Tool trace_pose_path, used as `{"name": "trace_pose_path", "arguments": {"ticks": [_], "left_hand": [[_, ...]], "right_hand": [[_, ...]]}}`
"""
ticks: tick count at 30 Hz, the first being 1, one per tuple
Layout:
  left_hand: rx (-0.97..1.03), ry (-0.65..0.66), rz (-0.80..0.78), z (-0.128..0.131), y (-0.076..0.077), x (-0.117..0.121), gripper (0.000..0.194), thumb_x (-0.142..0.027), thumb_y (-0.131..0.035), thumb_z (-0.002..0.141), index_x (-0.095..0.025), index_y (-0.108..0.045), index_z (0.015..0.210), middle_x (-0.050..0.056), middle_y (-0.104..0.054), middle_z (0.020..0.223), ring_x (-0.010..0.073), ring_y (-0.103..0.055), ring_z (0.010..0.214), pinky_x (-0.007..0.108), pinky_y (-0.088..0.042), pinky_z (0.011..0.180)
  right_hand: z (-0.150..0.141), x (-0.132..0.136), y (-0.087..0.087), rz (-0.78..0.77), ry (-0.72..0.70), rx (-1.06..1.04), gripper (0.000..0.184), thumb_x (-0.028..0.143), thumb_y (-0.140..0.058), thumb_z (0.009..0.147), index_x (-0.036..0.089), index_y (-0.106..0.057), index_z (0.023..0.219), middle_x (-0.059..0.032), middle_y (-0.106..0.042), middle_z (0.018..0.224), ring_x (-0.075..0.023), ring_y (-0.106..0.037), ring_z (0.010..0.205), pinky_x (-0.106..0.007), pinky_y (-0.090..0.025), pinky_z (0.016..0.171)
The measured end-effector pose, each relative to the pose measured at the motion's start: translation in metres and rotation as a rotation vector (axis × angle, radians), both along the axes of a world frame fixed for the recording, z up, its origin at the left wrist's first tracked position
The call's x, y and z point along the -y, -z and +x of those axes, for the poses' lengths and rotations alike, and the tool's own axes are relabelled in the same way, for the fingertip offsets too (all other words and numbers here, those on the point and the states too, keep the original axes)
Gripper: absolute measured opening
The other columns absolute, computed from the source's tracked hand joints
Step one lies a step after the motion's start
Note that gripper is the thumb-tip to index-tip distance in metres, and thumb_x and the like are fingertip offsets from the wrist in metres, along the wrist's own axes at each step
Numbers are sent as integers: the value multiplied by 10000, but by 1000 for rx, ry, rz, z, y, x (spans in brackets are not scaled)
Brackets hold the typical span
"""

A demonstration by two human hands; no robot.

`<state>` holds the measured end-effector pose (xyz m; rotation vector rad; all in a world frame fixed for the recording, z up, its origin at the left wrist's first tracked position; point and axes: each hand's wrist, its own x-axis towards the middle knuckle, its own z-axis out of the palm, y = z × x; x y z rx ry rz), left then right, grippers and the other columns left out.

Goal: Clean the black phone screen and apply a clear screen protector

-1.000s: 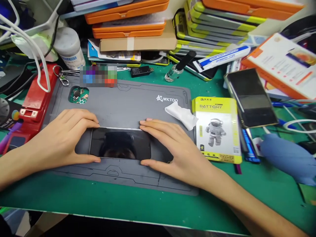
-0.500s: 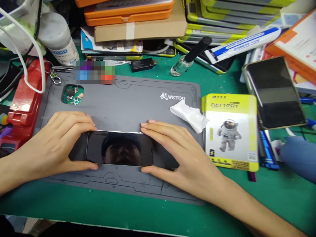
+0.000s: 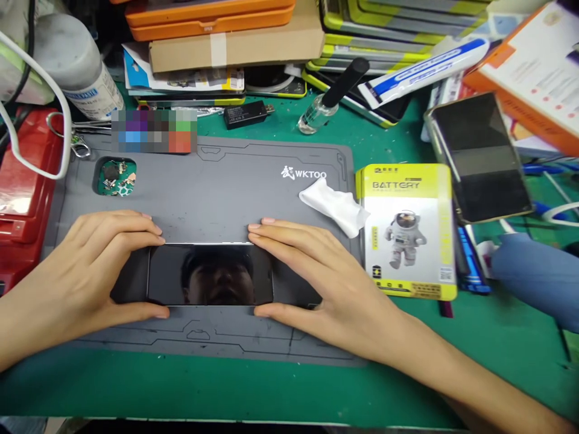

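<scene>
A smartphone (image 3: 172,277) lies screen up and crosswise on the grey work mat (image 3: 203,181), its dark glass reflecting a head in a cap. My left hand (image 3: 108,259) grips its left end, thumb on the near edge and fingers on the far edge. On the right end, my right hand (image 3: 312,265) holds the phone the same way, thumb near and fingers far. Both hands are closed on the long edges. A crumpled white cloth (image 3: 335,205) rests on the mat beyond my right hand.
A yellow battery package (image 3: 407,235) lies right of the mat, near a second phone (image 3: 482,157). Behind stand a small bottle (image 3: 323,108), a black USB stick (image 3: 246,114) and a white tube (image 3: 425,72). A red tool (image 3: 22,187) sits left. A blue sleeve (image 3: 534,277) shows at right.
The whole view has shifted, so most things appear a little further left. Both hands keep their hold on the phone, with no clear change in grip.
</scene>
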<state>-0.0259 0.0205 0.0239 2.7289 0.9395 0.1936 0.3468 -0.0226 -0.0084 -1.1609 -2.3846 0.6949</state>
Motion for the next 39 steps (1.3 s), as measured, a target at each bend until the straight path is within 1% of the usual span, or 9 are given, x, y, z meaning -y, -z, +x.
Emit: {"name": "trace_pose_path", "arguments": {"ticks": [3, 5, 6, 9, 12, 18, 24, 30, 39], "left_hand": [[-38, -10, 32, 3, -1, 1, 633, -620, -682, 1081, -151, -518, 1473, 194, -650, 1449, 374, -609, 1417, 535, -500, 1163], [-50, -30, 10, 4, -1, 2, 626, -579, -730, 1067, -160, -514, 1479, 191, -642, 1479, 360, -599, 1449, 530, -493, 1203], [-58, -44, -13, 5, -1, 3, 618, -571, -753, 1053, -184, -522, 1476, 184, -635, 1511, 362, -589, 1480, 534, -485, 1225], [23, -36, -44, 5, 0, 4, 679, -674, -789, 985, -231, -567, 1448, 173, -642, 1549, 394, -610, 1470, 557, -488, 1224], [26, -29, -28, 5, 2, 5, 712, -657, -828, 958, -193, -577, 1436, 200, -650, 1547, 413, -617, 1452, 565, -497, 1194], [33, -51, -54, 6, 2, 8, 723, -659, -865, 931, -181, -581, 1393, 199, -656, 1518, 395, -600, 1450, 538, -474, 1200], [43, -87, -105, 5, 4, 9, 761, -698, -891, 885, -182, -578, 1348, 191, -630, 1548, 387, -570, 1476, 527, -435, 1236], [77, -109, -153, 5, 5, 8, 721, -683, -898, 880, -191, -610, 1322, 178, -633, 1553, 389, -569, 1475, 527, -437, 1232], [59, -126, -165, 6, 6, 10, 746, -682, -928, 850, -189, -611, 1312, 181, -625, 1562, 394, -563, 1480, 519, -434, 1232]], "right_hand": [[1, 1, 1, 19, -7, 2, 753, 521, -749, 1074, 263, -457, 1718, -132, -643, 1673, -351, -568, 1592, -594, -537, 1277], [2, 1, 3, 31, -4, 8, 743, 514, -753, 1071, 265, -468, 1711, -131, -646, 1671, -355, -578, 1583, -588, -544, 1269], [3, 2, 4, 35, -3, 12, 740, 511, -752, 1071, 276, -467, 1713, -128, -648, 1670, -359, -585, 1576, -590, -549, 1262], [3, 2, 6, 46, 0, 15, 726, 514, -736, 1079, 310, -458, 1719, -116, -653, 1665, -365, -601, 1560, -606, -556, 1248], [4, 3, 9, 58, -4, 20, 722, 527, -730, 1080, 329, -457, 1719, -109, -652, 1667, -370, -599, 1561, -619, -555, 1244], [4, 4, 13, 75, 8, 23, 728, 573, -717, 1077, 355, -461, 1722, -107, -661, 1651, -375, -617, 1539, -622, -575, 1218], [0, 4, 11, 65, 26, 32, 695, 577, -719, 1070, 372, -501, 1697, -104, -671, 1631, -381, -634, 1514, -623, -589, 1200], [0, 5, 11, 62, 24, 41, 699, 580, -725, 1067, 366, -502, 1694, -106, -660, 1644, -376, -616, 1534, -620, -580, 1211], [1, 5, 9, 52, 20, 51, 687, 585, -716, 1076, 361, -497, 1687, -107, -655, 1650, -362, -603, 1549, -618, -568, 1225]]}}
